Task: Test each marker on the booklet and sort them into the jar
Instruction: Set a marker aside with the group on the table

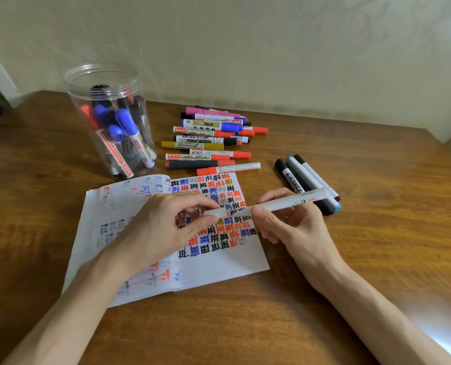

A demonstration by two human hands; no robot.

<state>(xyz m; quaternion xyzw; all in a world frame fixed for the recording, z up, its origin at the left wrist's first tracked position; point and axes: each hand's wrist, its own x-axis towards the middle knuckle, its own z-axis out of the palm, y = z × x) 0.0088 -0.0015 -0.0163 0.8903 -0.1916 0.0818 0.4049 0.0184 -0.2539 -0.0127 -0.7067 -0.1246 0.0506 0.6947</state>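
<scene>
The right hand (292, 227) is gripping the barrel of a pale white marker (292, 199), keeping it level just above the open booklet (227, 262), while the left hand (161, 227) is pinching the marker's left end between thumb and fingertips, probably working the cap, though off or on I cannot tell. The booklet is lying flat beneath both hands, so a test stroke is within easy reach. The clear jar (108, 119) is standing upright behind the booklet, holding several markers, and a pile of markers (208, 140), likely untested, is lying beside it.
</scene>
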